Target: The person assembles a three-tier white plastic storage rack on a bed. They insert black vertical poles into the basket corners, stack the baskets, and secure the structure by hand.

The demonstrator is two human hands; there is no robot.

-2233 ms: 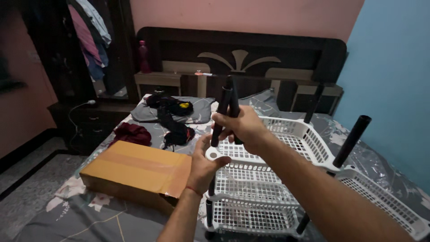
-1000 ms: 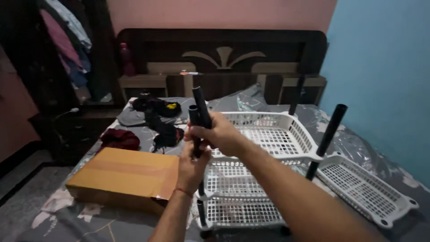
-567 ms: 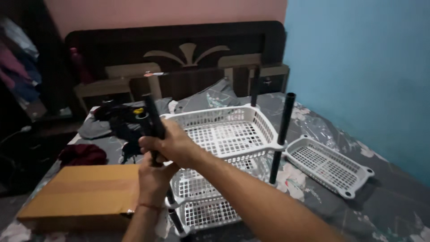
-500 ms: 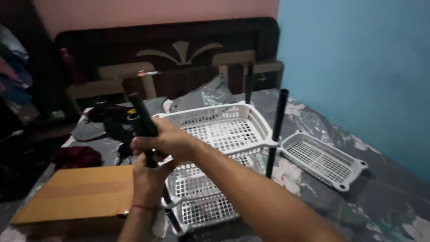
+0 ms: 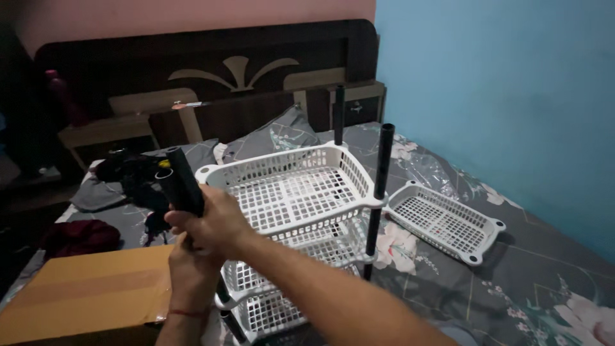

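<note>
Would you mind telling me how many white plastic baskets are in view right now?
4: three stacked on the black poles, top basket, middle basket and bottom basket, plus a loose basket lying on the bed.

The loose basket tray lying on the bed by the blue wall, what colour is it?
White, with a grid-mesh bottom; the basket tray shows clearly in the head view.

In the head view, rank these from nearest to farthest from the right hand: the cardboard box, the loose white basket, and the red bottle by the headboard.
1. Cardboard box: just lower left of the right hand.
2. Red bottle: far left, at the headboard.
3. Loose white basket: lying alone on the bedspread, far right.
</note>
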